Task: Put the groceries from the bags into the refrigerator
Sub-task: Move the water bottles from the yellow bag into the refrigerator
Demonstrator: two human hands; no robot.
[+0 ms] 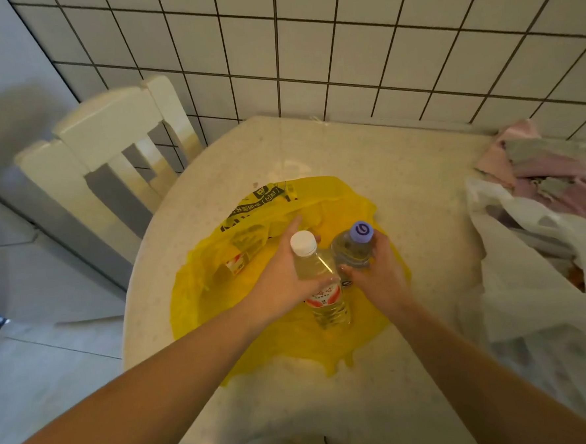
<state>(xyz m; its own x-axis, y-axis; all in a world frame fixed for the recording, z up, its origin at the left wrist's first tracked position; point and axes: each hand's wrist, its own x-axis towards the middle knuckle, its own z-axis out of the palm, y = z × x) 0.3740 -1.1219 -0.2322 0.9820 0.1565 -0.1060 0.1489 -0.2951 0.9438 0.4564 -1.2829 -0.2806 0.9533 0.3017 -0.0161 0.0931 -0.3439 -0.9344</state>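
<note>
While both arms reach over the counter (401, 167), each hand has a bottle. Left hand (281, 281) wraps the white-capped bottle (317, 272), pale liquid, red-and-white label, thumb across the label. Right hand (380, 271) curls round the purple-capped bottle (353, 247). Both bottles stand upright, side by side, over the flattened yellow bag (220, 288); whether they are lifted clear of it or resting on it, I cannot tell from this angle.

Progress: early to middle, by my reckoning. Two bottles are out of the bag and in hand, none yet stowed as far as this view shows. Something small with a red-and-white wrapper (235, 261) shows through the yellow plastic, probably another item left inside. White bag (527, 269) at the right edge looks part full, contents indistinct. Refrigerator not clearly in sight. Folded cloths (549, 168) lie beyond the white bag; a white chair (108, 147) stands at the left.
</note>
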